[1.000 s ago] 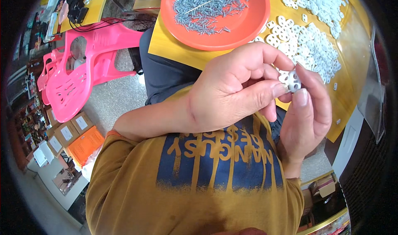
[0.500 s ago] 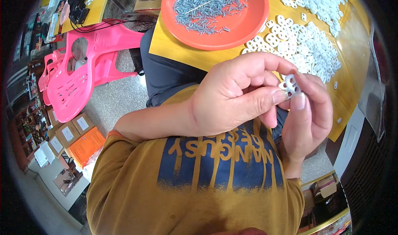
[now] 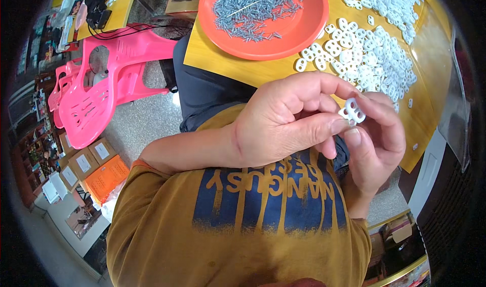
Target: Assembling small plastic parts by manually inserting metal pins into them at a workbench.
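Above my lap, the thumb and fingertips of my left hand (image 3: pixel 288 122) pinch one side of a small white plastic piece with several round holes (image 3: pixel 356 116). My right hand (image 3: pixel 377 145) grips its other side between thumb and forefinger. The piece looks like two crossed or stacked holed parts; its lower edge is hidden by my fingertips. Just beyond my hands lies a heap of white two-holed plastic pieces (image 3: pixel 377 59) on the yellow table (image 3: pixel 223 67). Small grey metal screws (image 3: pixel 248 16) fill much of a round red tray (image 3: pixel 311 34) to the left of that heap.
A second pile of white pieces (image 3: pixel 387 3) lies farther back on the table. Clear sheeting (image 3: pixel 458 99) hangs by the table's right edge. Pink plastic chairs (image 3: pixel 88 105) stand at left, with cardboard boxes (image 3: pixel 83 163) and an orange package (image 3: pixel 106 178) on the floor.
The white piece has turned between my fingertips and now shows its holes more openly. Both hands have shifted slightly down toward me, keeping their pinch.
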{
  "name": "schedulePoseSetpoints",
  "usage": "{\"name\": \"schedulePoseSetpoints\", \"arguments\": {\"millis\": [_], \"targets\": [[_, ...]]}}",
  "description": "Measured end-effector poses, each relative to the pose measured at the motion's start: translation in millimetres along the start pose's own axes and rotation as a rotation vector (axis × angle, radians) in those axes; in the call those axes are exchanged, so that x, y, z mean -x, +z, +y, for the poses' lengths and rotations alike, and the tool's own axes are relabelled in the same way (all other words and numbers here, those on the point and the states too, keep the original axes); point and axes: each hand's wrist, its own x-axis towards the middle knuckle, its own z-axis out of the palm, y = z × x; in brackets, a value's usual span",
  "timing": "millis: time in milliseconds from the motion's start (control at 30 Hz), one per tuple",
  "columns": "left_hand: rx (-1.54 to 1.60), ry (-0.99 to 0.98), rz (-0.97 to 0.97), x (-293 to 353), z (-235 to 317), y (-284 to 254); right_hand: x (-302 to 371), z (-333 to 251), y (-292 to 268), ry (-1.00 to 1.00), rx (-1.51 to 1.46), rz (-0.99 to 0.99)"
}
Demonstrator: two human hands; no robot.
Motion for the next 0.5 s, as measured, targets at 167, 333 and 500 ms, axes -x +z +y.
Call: {"name": "schedulePoseSetpoints", "arguments": {"millis": [167, 333, 500], "targets": [[0.009, 0.046, -0.005, 0.7, -3.3, 1.4, 1.5, 2.5, -2.6, 0.104, -0.234, 0.009], [-0.005, 0.072, 0.025, 1.2, -2.9, 3.5, 2.1, 2.5, 0.3, 0.019, -0.052, 0.029], [-0.022, 0.094, 0.022, 1.3, -1.3, 2.9, 2.6, 1.0, 1.3, -0.053, 0.074, 0.032]]}}
